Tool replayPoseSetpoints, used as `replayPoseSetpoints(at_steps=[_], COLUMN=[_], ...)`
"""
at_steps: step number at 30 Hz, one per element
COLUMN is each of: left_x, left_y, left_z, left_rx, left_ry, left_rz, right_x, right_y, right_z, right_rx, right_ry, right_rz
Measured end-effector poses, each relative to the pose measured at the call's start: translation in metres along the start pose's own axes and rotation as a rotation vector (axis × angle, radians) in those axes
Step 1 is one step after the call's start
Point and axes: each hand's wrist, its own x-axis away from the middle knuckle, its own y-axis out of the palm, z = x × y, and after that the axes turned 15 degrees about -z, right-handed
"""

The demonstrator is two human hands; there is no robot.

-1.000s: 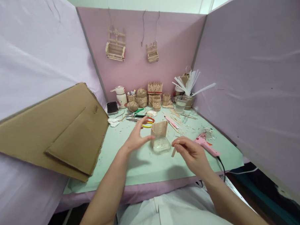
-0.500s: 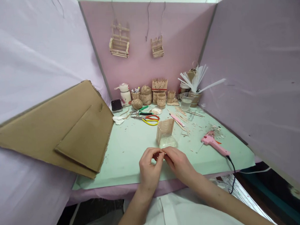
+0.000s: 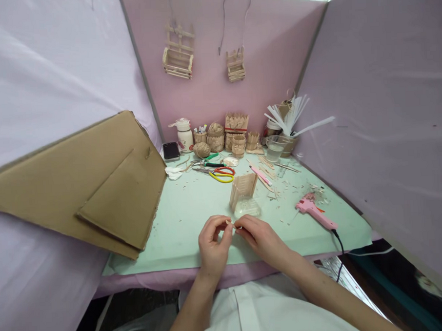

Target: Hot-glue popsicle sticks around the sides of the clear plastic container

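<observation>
Here I have the left hand (image 3: 213, 245) and right hand (image 3: 264, 239) pinched nearly closed on a short, pale wooden strip (image 3: 229, 223); just beyond the fingers (image 3: 219, 219) sits a clear plastic container (image 3: 247, 207) backed by upright tan wooden slats (image 3: 244, 188); to their right, a pink glue gun (image 3: 316, 214).

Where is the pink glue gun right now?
In the head view, the pink glue gun lies on the right side of the green tabletop, right of the person's right hand, its black cord hanging over the front edge.
</observation>
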Motion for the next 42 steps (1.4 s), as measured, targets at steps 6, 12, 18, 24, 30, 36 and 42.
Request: replayPoseSetpoints(at_steps=[6,12,18,24,30,36,42], left_x=[0.001,0.004,0.003,0.002,0.002,0.003,0.002], left_y=[-0.003,-0.004,-0.005,-0.006,-0.007,-0.007,-0.009], left_z=[0.000,-0.006,-0.009,-0.011,-0.013,-0.014,-0.017], left_rx=[0.017,0.039,0.053,0.042,0.056,0.090,0.183], left_ry=[0.021,0.040,0.003,-0.035,-0.059,-0.093,-0.158], left_rz=[0.020,0.130,0.198,0.224,0.244,0.282,0.307], right_x=[0.003,0.025,0.069,0.087,0.079,0.074,0.081], right_y=[-0.008,-0.069,-0.134,-0.138,-0.130,-0.130,-0.145], right_z=[-0.005,0.009,0.071,0.117,0.123,0.117,0.089], right_rx=[0.039,0.152,0.331,0.401,0.388,0.349,0.146], right_ry=[0.011,0.173,0.722,1.053,1.070,1.074,0.825], right_rz=[-0.043,0.159,0.185,-0.243,-0.238,-0.259,-0.084])
